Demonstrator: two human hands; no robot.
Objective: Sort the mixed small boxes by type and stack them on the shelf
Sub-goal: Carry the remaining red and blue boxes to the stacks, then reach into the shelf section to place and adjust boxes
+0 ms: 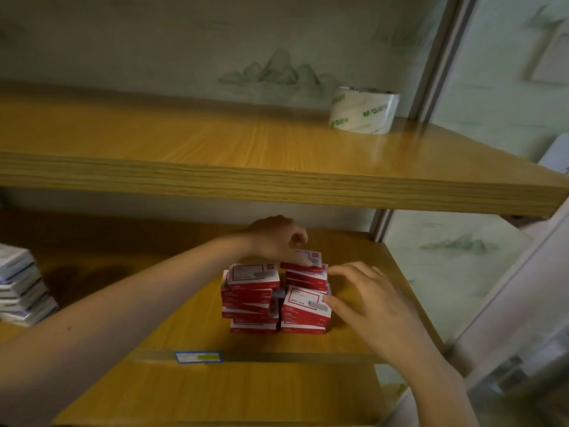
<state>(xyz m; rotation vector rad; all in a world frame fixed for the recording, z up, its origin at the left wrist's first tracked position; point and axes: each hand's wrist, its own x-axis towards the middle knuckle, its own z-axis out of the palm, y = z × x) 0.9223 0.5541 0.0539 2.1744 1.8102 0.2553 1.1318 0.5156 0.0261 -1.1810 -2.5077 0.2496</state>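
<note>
Two kinds of box sit on my lower shelf (308, 343) right now. At the far left of the frame, a stack of blue-and-white boxes (18, 288) stands at the edge. Moving in, a small label (198, 357) is stuck on the shelf's front lip. At centre frame, my left hand (277, 238) reaches in from the lower left, fingers curled over the top red box (308, 258), pinching it on the rear pile. Beneath it, the red boxes (252, 298) stand in tight stacks, touching one another. My right hand (369, 297) is spread, fingers straight, tips against the stacks' right side, holding nothing. In the upper right, a roll of tape (363, 110) rests on the upper shelf (184, 143).
</note>
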